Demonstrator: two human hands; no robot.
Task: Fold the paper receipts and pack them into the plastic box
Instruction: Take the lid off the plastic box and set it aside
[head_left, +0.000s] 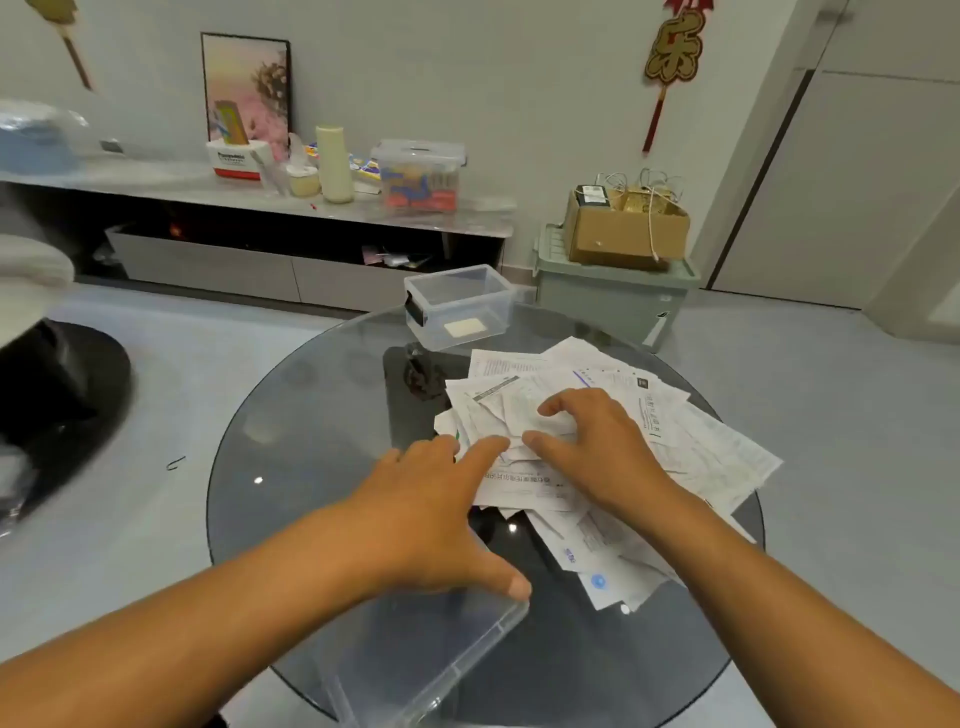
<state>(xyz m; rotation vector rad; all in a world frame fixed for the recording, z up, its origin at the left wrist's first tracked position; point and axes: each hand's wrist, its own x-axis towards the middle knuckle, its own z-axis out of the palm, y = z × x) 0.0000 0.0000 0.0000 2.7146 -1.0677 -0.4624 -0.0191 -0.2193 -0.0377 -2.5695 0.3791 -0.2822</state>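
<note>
Your right hand (597, 447) has its fingers curled, pinching the top receipt on the pile of receipts (613, 441); your left hand (441, 509) lies flat with straight fingers, holding nothing, touching the pile's near edge; so the paper's right under both sets of fingers, right hand closer. The plastic box (460, 304) sits beyond your fingertips, well apart, one slip inside; its lid (415, 665) is under your left wrist on the worktop (311, 415). One box, one lid; receipts too overlapped to count.
</note>
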